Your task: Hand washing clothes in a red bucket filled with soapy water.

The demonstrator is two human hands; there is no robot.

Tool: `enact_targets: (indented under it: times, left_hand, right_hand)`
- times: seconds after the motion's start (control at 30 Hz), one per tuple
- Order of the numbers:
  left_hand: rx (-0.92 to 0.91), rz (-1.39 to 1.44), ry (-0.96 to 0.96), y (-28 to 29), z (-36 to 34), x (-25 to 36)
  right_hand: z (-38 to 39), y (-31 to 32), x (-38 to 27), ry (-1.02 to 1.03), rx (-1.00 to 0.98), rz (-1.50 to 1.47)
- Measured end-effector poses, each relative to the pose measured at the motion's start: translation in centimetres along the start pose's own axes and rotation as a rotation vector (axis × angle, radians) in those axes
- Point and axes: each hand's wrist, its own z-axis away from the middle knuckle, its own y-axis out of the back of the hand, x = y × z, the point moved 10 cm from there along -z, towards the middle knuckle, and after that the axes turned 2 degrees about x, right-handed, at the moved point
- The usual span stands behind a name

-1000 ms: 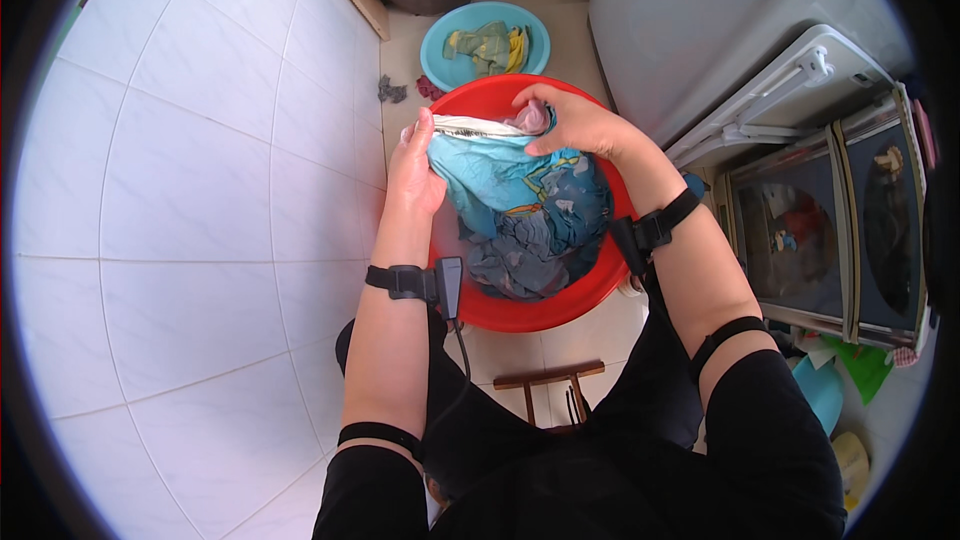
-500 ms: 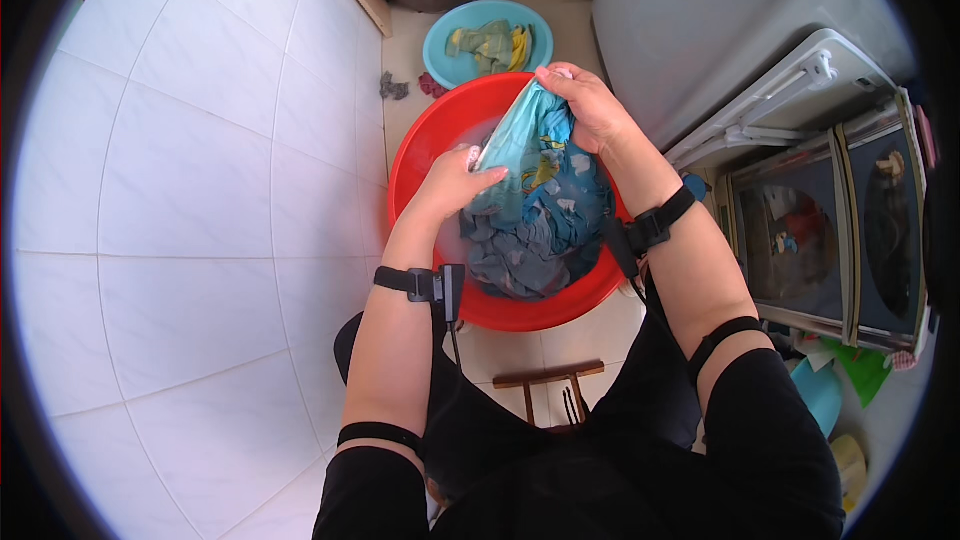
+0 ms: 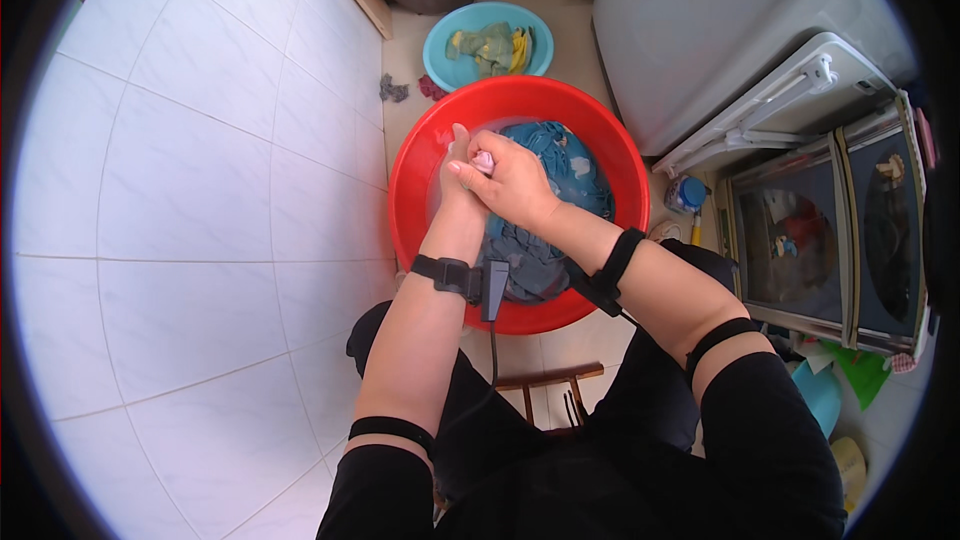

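My right hand (image 3: 515, 185) is closed round a small bunch of wet, pale pink cloth (image 3: 482, 162), with its thumb reaching across toward the left wrist. Pressed against it, my left hand (image 3: 456, 162) holds the same bunch from the other side; most of its fingers are hidden. Both hands are above the left part of a red basin (image 3: 625, 165). In the basin, dark blue patterned clothing (image 3: 575, 165) and grey-blue cloth (image 3: 528, 265) lie in cloudy water. The light turquoise cloth is out of sight, perhaps behind my hands.
Beyond the red basin stands a light blue basin (image 3: 437, 55) holding green and yellow cloth (image 3: 490, 45). Grey (image 3: 393, 88) and dark red (image 3: 431, 88) cloth scraps lie by it. White tiled wall (image 3: 190, 180) rises at left; a folded white frame (image 3: 760, 110) and blue-lidded jar (image 3: 687, 193) are at right.
My hands have come together at the left of the basin; before, they stretched a turquoise cloth between them. The right hand moved down and left, and that cloth has dropped from view.
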Motion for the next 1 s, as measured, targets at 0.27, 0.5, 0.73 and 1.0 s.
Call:
enact_targets:
  times: [0.27, 0.5, 0.73, 1.0]
  left_hand:
    - [0.302, -0.256, 0.105, -3.0, 0.4, -4.5]
    - [0.23, -0.219, 0.07, -3.6, -0.1, -4.8]
    - [0.302, -0.115, 0.025, -0.1, 0.6, -2.4]
    - [0.36, -0.237, 0.133, -2.9, 1.0, -3.8]
  right_hand:
    - [-0.3, 3.0, 10.3, -0.406, 0.208, 0.074]
    - [-0.1, 2.7, 10.1, -0.366, 0.204, -0.002]
    - [1.2, 1.0, 5.5, -0.314, 0.189, 0.028]
    - [-0.3, 3.6, 12.2, -0.463, 0.257, -0.022]
